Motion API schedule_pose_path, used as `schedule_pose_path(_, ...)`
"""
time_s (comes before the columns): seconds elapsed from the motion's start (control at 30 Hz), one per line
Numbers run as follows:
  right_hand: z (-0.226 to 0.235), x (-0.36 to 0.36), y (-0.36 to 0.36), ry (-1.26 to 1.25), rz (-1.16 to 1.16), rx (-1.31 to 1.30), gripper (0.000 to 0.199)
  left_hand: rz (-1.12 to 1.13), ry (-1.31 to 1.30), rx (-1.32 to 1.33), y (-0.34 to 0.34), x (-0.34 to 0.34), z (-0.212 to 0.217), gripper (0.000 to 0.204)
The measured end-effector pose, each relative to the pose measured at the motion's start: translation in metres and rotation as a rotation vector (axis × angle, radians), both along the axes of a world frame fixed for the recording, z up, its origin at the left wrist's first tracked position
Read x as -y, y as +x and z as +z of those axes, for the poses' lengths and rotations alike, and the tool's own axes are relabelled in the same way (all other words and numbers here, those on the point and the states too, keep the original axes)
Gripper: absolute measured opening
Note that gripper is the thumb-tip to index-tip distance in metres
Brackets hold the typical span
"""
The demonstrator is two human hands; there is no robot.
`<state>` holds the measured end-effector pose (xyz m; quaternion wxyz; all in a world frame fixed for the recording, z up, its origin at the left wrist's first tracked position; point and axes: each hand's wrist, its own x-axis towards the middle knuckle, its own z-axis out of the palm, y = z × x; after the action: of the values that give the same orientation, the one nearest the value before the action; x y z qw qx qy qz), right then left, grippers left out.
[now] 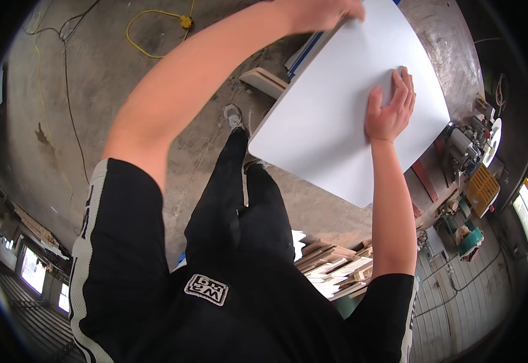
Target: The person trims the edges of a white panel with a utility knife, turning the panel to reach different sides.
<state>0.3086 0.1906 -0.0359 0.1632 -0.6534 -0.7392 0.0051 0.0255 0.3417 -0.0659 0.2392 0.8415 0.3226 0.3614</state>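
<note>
A large white board [336,103] with rounded corners lies in front of me, to the right of centre. My right hand [389,112] rests flat on its upper face, palm down, with the fingers stretched and the thumb apart. At the board's far left edge is my left hand [330,12], reached across at the top of the view. Its fingers are smeared by motion and partly cut off, so their grip cannot be made out. Under the board, blue-and-white edges of further panels [303,57] stick out on the left.
A pale wooden piece [264,81] juts out left of the board. Stacked wood strips [336,260] lie near my right side. Machinery [466,142] stands at the right. A yellow cord [129,36] and dark cables [67,72] lie on the concrete floor [64,145].
</note>
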Motion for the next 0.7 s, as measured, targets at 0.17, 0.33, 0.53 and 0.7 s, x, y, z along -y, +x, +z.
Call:
schedule_pose_path(0.17,0.001,0.0,0.003,0.0,-0.019,0.021,0.05,-0.167,-0.062,-0.129,-0.079,0.169,0.028,0.024)
schedule_pose_path(0.33,-0.001,0.0,-0.002,-0.008,-0.026,0.017,0.051,-0.465,-0.358,-0.307,-0.136,0.328,0.038,0.022)
schedule_pose_path(0.53,0.003,0.01,0.002,-0.017,-0.009,0.021,0.051,0.207,-0.528,0.347,-0.095,0.205,0.033,0.017)
schedule_pose_path(0.7,0.0,0.0,-0.003,0.002,0.006,-0.016,0.05,0.28,-0.272,0.372,0.002,0.029,-0.007,0.019)
